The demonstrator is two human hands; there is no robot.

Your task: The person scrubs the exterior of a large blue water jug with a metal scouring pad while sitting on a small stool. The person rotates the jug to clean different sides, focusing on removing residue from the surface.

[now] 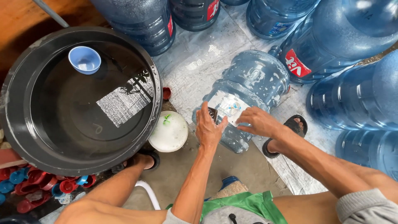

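A large blue water jug (248, 91) lies tilted on its side on the ground, wet and soapy, with a pale label on its wall. My left hand (208, 126) presses a small dark thing, perhaps a scrubber, against the jug's lower wall beside the label. My right hand (259, 121) rests on the label's right edge, fingers bent on the jug. A white bucket (169, 132) of soapy water stands just left of my left hand.
A big black tub (25, 137) of water fills the left, with a blue bowl (84, 59) floating in it. Several more blue jugs (352, 37) crowd the back and right. Red and blue caps (37, 182) lie bottom left. My sandalled feet (286, 128) flank the jug.
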